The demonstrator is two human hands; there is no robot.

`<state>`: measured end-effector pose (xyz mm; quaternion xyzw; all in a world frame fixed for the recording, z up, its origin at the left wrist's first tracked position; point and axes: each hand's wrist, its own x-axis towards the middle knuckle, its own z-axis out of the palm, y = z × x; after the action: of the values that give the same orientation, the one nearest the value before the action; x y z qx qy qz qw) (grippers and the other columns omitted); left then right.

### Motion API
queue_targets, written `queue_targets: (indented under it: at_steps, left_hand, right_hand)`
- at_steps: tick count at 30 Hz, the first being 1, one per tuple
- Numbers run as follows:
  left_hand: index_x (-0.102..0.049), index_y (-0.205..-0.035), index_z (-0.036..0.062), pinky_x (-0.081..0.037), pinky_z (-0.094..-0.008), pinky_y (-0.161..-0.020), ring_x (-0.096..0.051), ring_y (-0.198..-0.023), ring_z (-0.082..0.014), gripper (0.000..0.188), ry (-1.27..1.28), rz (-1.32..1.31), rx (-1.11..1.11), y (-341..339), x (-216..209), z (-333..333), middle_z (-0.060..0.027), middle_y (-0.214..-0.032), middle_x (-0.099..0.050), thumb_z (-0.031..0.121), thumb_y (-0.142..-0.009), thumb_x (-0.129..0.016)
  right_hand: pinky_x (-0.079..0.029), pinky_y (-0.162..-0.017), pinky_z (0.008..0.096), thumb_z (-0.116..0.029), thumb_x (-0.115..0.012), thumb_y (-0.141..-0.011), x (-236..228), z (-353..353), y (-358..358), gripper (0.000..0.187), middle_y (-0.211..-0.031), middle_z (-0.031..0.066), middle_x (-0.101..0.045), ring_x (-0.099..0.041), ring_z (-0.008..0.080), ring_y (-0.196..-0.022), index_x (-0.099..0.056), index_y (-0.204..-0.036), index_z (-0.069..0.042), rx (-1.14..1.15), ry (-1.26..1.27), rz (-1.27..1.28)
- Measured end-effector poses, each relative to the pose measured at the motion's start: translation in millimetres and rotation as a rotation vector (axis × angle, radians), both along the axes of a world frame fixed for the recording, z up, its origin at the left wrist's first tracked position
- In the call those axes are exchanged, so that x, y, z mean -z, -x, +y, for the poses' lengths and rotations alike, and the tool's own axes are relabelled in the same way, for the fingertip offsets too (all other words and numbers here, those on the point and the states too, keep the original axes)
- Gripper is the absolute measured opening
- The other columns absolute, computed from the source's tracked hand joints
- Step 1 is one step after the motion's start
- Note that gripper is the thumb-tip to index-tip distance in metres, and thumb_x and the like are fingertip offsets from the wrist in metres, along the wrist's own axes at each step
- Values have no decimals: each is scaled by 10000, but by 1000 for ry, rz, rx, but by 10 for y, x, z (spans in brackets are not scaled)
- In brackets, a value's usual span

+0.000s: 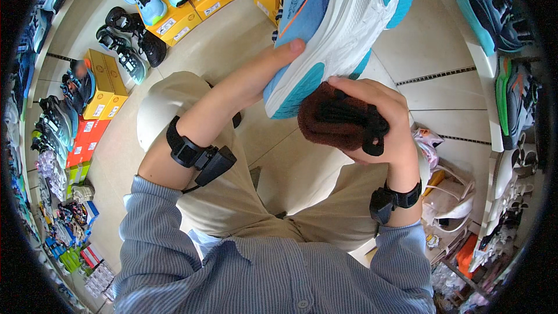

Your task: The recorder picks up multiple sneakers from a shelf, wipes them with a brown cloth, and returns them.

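Observation:
A blue running shoe [340,29] with a white and teal sole and orange trim is held up in front of me, tilted with its sole turned partly toward the right. My left hand [270,70] grips it from the left side, thumb on the edge of the midsole and the other fingers hidden behind. In my right hand [386,107] is a brown fuzzy pad [317,119] with black strap-like parts, held close below the sole. The right thumb and fingertips lie close to the teal sole edge; whether they touch it I cannot tell.
Shoes on yellow boxes [177,26] stand at the far left, with black sneakers [136,38] beside them. Shelves of shoes [514,96] curve along both sides. A pale handbag [450,197] sits at the right. My knees are spread over the tiled floor [279,157].

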<state>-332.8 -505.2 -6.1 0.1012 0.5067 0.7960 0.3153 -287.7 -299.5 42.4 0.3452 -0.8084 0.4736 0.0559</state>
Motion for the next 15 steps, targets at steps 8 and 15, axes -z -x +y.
queue_targets:
  at_steps: [8, 15]
  left_hand:
    - [-385, -1232, -3, -420, -280, -873, -512, -1034, -174, 734, -23, -52, 24, -4, -16, -8, -127, -1164, -501, 560, -781, -517]
    - [-396, -1227, 7, -425, -275, -864, -522, -1018, -171, 712, -33, -23, -5, -10, -12, -8, -122, -1149, -512, 550, -784, -522]
  right_hand:
    - [-469, -708, 305, -122, -701, -544, 5, 33, 8, 527, -923, 127, -618, -604, 259, -809, -587, -1052, -39, -27, -22, -7]
    - [-468, -720, 307, -121, -707, -538, 4, 13, 0, 533, -930, 124, -619, -607, 253, -813, -587, -1050, -36, 4, -5, -18]
